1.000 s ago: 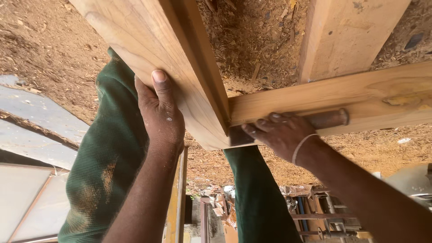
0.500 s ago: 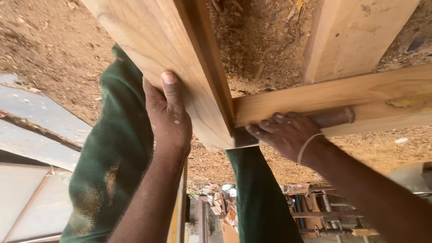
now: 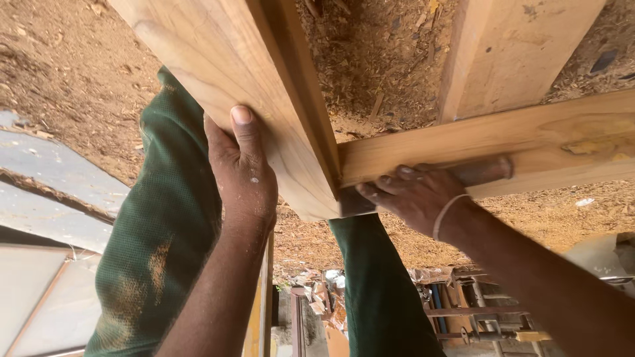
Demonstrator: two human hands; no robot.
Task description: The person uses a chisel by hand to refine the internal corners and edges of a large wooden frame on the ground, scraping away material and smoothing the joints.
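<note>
While the wide plank [image 3: 218,73] is being kept slanting from the upper left down to the corner joint at the middle, little is being changed against the earlier frames: the whole scene is being shown slightly lower and to the right, and the grips are being held as before. The plank is being met at its lower end by the crossbeam [image 3: 529,142], which is running off the right edge; the upright post [image 3: 509,53] behind it is being cut off at the top. Both green trouser legs [image 3: 165,218] are being seen against the sawdust floor [image 3: 59,73].

The left hand [image 3: 241,175] is being pressed flat against the plank's face, fingers together, thumb lying up along the wood. The right hand [image 3: 417,195] is being curled around a dark tool handle [image 3: 483,170] lying along the crossbeam; the tool's working end is being hidden at the joint, so its kind cannot be told. A pale band [image 3: 446,215] is being worn on the right wrist.

The clutter [image 3: 463,311] near the bottom edge is being rendered too small to make out.
</note>
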